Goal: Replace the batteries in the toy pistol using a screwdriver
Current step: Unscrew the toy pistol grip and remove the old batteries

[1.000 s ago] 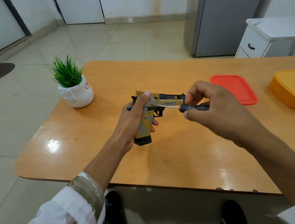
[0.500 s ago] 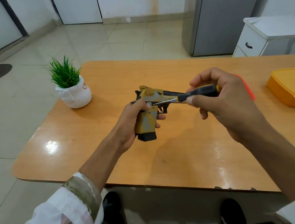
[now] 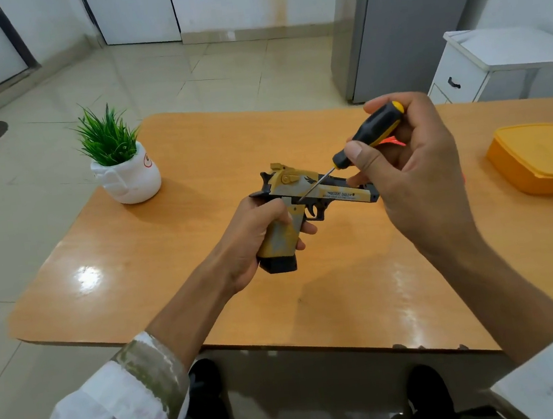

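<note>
Gripping toy pistol (image 3: pixel 342 195), L fingers (image 3: pixel 307 229), R fingers (image 3: pixel 365 158) prob. pinching screwdriver (image 3: pixel 373 129)

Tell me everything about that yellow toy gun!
The yellow and grey plastic-looking toy pistol has a black hammer, trigger and grip base, and "DESERT EAGLE" printed on its side. It is held above the orange wooden table, barrel pointing right, grip down. The left hand grips its handle. The thin tip of the black and yellow screwdriver, held by the right hand, touches its side above the trigger.
</note>
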